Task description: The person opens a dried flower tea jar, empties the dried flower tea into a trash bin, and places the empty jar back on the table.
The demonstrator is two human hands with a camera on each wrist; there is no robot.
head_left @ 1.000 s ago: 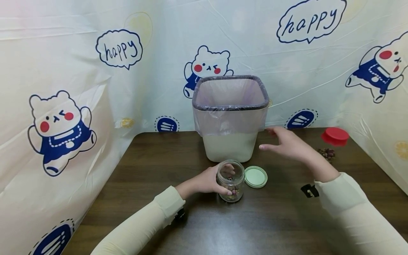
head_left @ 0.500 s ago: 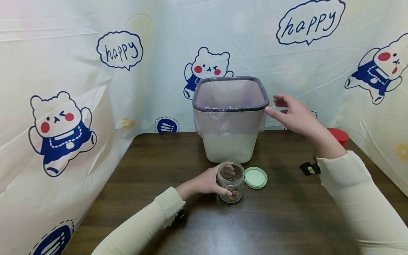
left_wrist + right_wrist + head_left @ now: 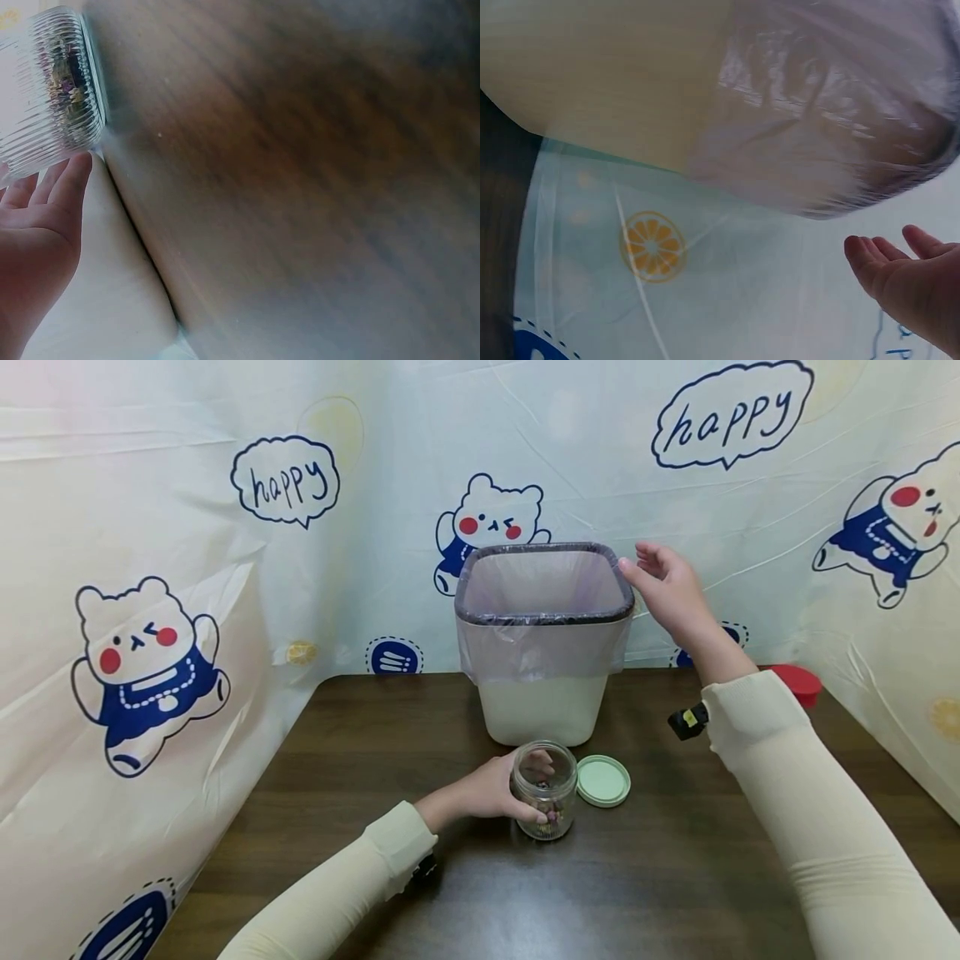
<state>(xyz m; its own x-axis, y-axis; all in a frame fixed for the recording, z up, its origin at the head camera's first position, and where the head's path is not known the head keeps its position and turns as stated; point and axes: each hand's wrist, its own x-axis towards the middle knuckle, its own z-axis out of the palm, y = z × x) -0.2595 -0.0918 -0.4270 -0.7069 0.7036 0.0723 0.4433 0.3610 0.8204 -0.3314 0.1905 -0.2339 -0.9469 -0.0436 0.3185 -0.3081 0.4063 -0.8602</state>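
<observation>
My left hand (image 3: 491,788) grips a ribbed clear glass jar (image 3: 545,802) standing uncovered on the table. Small dried buds lie at the bottom of the jar, also seen through the glass jar (image 3: 60,90) in the left wrist view. Up beside the right rim of a lined trash bin (image 3: 540,702), my right hand (image 3: 671,589) is raised with relaxed fingers and holds nothing. In the right wrist view, that right hand (image 3: 911,277) is just apart from the bin's purple plastic liner (image 3: 832,105). A pale green lid (image 3: 603,781) lies right of the jar.
A red lid-like object (image 3: 797,683) sits at the table's back right, partly hidden behind the right sleeve. The dark wooden table (image 3: 360,727) meets a printed cloth backdrop (image 3: 375,460) at its far edge and sides.
My right hand has risen from low by the bin's right side to the height of its rim. The left hand and jar stay put. The right sleeve now covers the dried buds by the red object.
</observation>
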